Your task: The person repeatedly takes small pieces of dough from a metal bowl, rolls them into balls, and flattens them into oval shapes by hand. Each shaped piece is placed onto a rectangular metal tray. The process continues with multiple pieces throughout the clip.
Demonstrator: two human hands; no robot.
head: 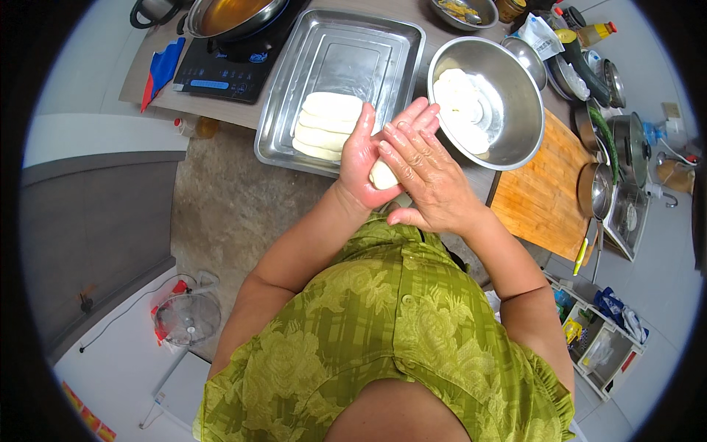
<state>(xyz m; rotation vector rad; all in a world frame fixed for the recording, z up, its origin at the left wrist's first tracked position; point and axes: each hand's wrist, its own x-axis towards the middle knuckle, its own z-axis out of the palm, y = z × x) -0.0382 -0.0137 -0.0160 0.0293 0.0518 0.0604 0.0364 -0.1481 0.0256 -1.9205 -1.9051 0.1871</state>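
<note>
A piece of pale dough (383,174) lies between my two palms, its rounded end showing. My left hand (362,160) is beneath it, palm up with the fingers extended. Laid over the dough from the right, my right hand (428,174) has its fingers straight and shiny. Behind my left hand, several flattened dough pieces (326,126) overlap in a row in a rectangular metal tray (276,110). A large steel bowl (516,99) to the right holds more white dough (458,102).
A pan of amber liquid (226,16) sits on an induction cooker (221,72) at the back left. To the right are a wooden cutting board (536,193), a small steel bowl (469,19) with a spoon, a saucepan (595,190) and a yellow-green-handled utensil (580,257) at the board's edge.
</note>
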